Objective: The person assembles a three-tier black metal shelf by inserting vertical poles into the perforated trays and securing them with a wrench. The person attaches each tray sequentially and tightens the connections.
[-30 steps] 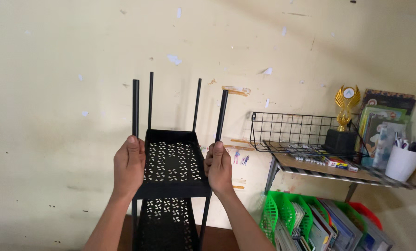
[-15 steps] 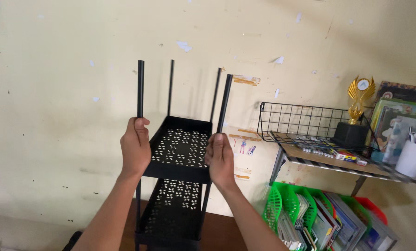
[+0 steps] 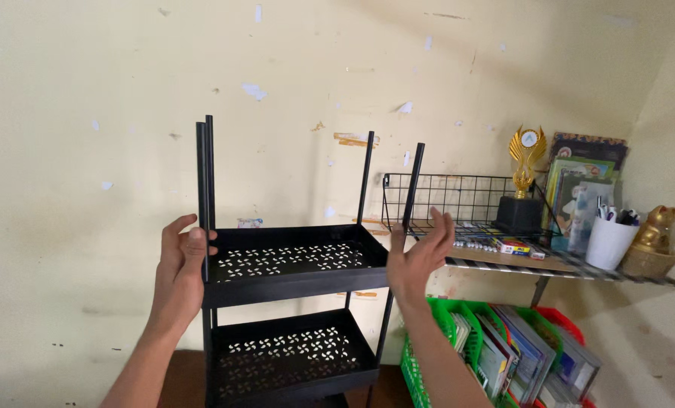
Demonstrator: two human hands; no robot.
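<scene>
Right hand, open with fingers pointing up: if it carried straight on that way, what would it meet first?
Probably nothing: the right hand is open beside the black rack's front right post, fingers aimed up past it. Above them only the bare wall shows, though depth is unclear.

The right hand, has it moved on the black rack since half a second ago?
Yes. The right hand has let go of the rack's front right post and now sits open beside the upper tray.

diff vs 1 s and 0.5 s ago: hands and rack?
The right hand has let go of the black rack's front right post and now sits open beside it, fingers spread. The rack now shows its long side. The left hand still grips the front left post; both perforated trays are unchanged.
</scene>
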